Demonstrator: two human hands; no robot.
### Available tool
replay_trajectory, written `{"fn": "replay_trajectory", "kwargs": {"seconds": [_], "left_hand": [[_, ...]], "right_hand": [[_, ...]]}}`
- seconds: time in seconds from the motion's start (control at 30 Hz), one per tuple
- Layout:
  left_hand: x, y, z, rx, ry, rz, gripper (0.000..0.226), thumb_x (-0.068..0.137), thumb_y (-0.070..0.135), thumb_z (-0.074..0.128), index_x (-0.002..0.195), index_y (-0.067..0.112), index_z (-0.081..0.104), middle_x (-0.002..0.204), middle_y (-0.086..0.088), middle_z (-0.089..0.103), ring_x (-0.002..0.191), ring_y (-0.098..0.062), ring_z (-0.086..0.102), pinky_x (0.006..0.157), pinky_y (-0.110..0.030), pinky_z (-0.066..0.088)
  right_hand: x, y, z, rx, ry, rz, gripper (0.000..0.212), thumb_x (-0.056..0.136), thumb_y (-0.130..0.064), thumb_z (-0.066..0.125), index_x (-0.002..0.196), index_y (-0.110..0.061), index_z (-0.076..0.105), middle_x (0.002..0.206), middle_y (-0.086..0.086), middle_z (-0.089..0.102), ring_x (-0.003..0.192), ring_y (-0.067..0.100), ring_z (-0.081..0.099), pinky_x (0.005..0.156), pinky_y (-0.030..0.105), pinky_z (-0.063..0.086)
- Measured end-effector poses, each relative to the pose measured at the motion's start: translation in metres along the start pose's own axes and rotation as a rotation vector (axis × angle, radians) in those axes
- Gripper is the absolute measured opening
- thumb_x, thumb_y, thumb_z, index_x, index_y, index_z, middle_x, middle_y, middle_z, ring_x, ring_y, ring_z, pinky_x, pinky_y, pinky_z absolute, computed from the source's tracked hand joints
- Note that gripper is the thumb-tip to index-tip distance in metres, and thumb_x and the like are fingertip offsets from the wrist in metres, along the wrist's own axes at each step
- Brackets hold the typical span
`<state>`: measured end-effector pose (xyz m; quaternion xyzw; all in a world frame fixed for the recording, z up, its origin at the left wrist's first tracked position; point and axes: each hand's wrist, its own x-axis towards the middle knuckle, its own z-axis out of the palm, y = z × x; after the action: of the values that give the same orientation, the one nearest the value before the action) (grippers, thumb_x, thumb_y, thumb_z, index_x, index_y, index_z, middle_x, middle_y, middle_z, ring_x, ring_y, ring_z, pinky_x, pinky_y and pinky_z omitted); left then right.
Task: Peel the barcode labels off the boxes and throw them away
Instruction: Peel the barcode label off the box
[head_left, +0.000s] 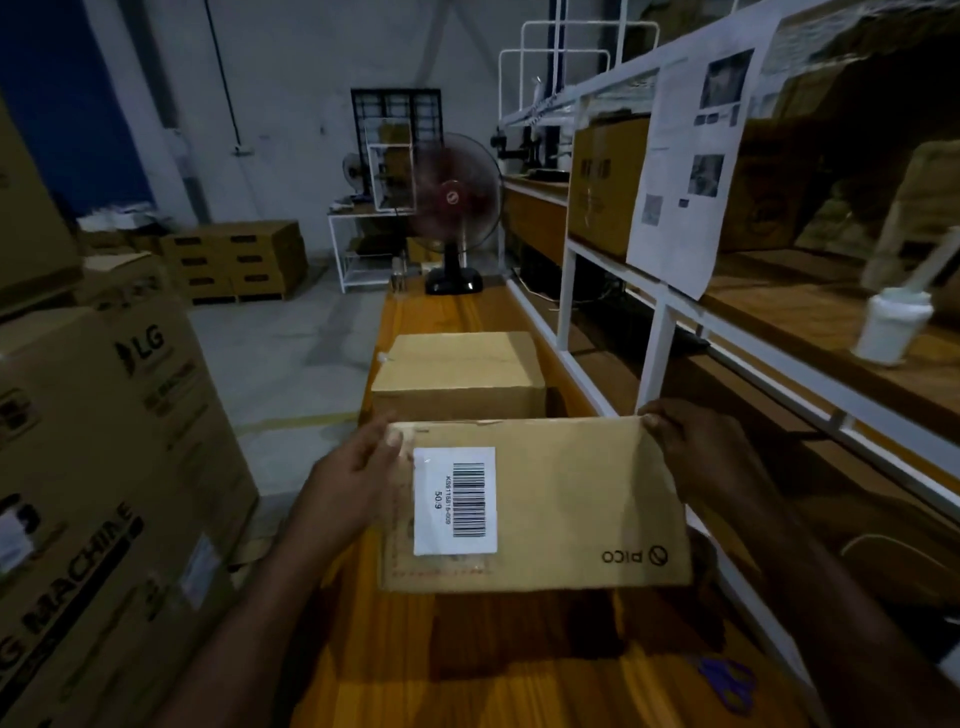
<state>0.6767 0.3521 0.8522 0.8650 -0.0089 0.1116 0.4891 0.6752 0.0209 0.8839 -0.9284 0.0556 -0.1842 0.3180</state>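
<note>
The person holds a flat brown box (540, 504) up over the wooden bench (467, 675), its broad face tilted toward them. The left hand (353, 483) grips the box's upper left corner, thumb lying on the front face just beside the label (454, 500). The right hand (691, 447) clasps the upper right corner, fingers curled over the top edge. Both hands are closed on the box.

The label is white with a black barcode and a line of printed numbers, turned sideways, and it sits flat on the left part of the face with no corner lifted. A small logo is printed upside down at the lower right of the same face.

Behind the held box a second box (457, 374) rests on the bench, closed. Farther along the bench stands a fan (452, 208) with a dark base. To the right runs a white-framed shelf (660, 332) with cartons, a hanging printed sheet (685, 156) and a white bottle (891, 325). Purple-handled scissors (727, 680) lie on the bench near the right forearm. Large cartons (104, 467) are stacked on the left.
</note>
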Motion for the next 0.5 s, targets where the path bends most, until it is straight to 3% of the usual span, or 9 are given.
{"fn": "replay_trajectory", "kwargs": {"seconds": [0.1,0.2,0.3,0.33,0.43,0.5], "left_hand": [[0.007,0.007,-0.002,0.095,0.003,0.033,0.029,0.087,0.071,0.038,0.115,0.073,0.047,0.117,0.016,0.068,0.101,-0.015,0.067,0.083,-0.049,0.059],[0.012,0.017,0.001,0.176,0.015,0.024,0.043,0.086,0.073,0.046,0.124,0.078,0.029,0.116,0.021,0.059,0.101,-0.013,0.063,0.084,-0.042,0.058],[0.016,0.025,0.012,0.211,0.025,0.076,0.048,0.086,0.058,0.06,0.121,0.064,0.027,0.103,0.036,0.05,0.088,0.004,0.054,0.071,-0.018,0.046],[0.018,0.025,0.015,0.22,0.056,0.1,0.051,0.085,0.058,0.061,0.126,0.057,0.032,0.108,0.034,0.05,0.093,0.003,0.054,0.072,-0.018,0.045],[0.031,0.015,0.015,0.288,0.098,0.146,0.077,0.078,0.071,0.055,0.143,0.035,0.035,0.137,0.02,0.041,0.119,-0.006,0.044,0.092,-0.029,0.041],[0.037,0.012,0.016,0.295,0.065,0.214,0.08,0.076,0.074,0.05,0.145,0.039,0.031,0.145,0.023,0.031,0.127,0.003,0.032,0.099,-0.023,0.033]], "right_hand": [[0.023,-0.007,0.001,-0.081,0.029,-0.037,0.023,0.103,-0.027,0.045,0.112,-0.019,0.065,0.104,0.005,0.068,0.099,0.02,0.063,0.084,0.038,0.052],[0.028,-0.026,0.026,-0.325,0.116,-0.13,0.03,0.1,-0.036,0.04,0.117,-0.022,0.06,0.111,0.003,0.064,0.105,0.022,0.061,0.091,0.043,0.052],[0.026,-0.044,0.066,-0.387,0.055,-0.175,0.044,0.101,-0.043,0.031,0.14,-0.026,0.044,0.152,0.006,0.039,0.145,0.032,0.026,0.115,0.058,0.019],[0.025,-0.05,0.076,-0.36,0.039,-0.209,0.046,0.102,-0.04,0.03,0.144,-0.023,0.04,0.156,0.006,0.034,0.149,0.031,0.018,0.117,0.059,0.01],[0.018,-0.072,0.092,-0.244,0.073,-0.352,0.048,0.093,-0.03,0.037,0.136,-0.015,0.052,0.146,0.009,0.047,0.143,0.031,0.032,0.118,0.06,0.018],[0.013,-0.084,0.099,-0.2,0.063,-0.428,0.05,0.087,-0.033,0.039,0.128,-0.012,0.06,0.138,0.009,0.053,0.135,0.031,0.042,0.115,0.058,0.028]]}}
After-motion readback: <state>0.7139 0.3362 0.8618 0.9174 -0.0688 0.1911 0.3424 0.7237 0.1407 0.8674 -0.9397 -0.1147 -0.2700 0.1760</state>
